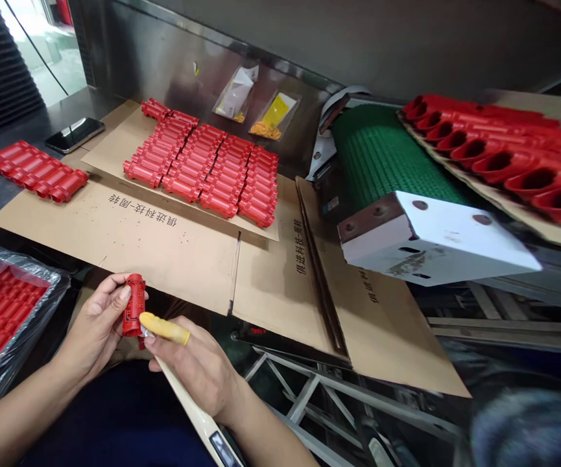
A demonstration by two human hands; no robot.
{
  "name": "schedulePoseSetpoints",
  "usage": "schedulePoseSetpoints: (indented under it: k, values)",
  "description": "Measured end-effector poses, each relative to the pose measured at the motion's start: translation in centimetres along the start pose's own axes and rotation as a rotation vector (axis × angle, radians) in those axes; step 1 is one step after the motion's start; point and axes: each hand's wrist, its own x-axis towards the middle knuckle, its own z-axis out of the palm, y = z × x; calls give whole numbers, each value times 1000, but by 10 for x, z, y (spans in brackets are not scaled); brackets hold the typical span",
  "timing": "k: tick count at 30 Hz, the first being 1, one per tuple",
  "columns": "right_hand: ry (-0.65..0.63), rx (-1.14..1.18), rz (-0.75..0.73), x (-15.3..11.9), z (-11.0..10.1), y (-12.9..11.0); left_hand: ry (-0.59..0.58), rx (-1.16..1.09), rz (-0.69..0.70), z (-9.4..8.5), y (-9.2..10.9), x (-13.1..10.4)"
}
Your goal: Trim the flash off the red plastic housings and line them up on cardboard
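My left hand [99,319] grips a small red ribbed plastic tube [134,303] with cut-out slots, held upright above my lap. My right hand [202,363] is closed around a long cream-handled tool [187,397] with a dark label low on its handle. A yellow finger cot [164,327] covers one finger of that hand. The tool's metal tip is at the tube's lower end, partly hidden by my fingers, so contact is hard to make out.
Rows of red tubes [202,162] lie on cardboard [192,259], with a smaller group [37,170] and a phone [74,134] at left. A lined crate [59,285] holds more. Right stands a green conveyor belt [382,152] with a white metal end [450,240] and larger red parts [497,162].
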Motion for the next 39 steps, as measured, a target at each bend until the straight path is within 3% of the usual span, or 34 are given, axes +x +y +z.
schedulePoseSetpoints:
  k: [3,5,7,10,13,34,39]
  values:
    - [321,99,241,-8,7,2,-6,6,17,1,0,-1]
    - [453,183,404,-10,11,1,-34,18,60,0,0,-2]
    - [425,196,396,-9,14,-1,-64,44,132,-2,-1,-3]
    - [310,143,233,-4,16,-3,-85,149,261,-5,-4,-5]
    - [286,136,158,1,17,-1,-98,255,331,-7,-6,-8]
    - [320,101,116,6,18,-3,-194,302,428,-3,-5,-10]
    - [344,86,166,4,23,-8,-198,305,455,-4,-7,-12]
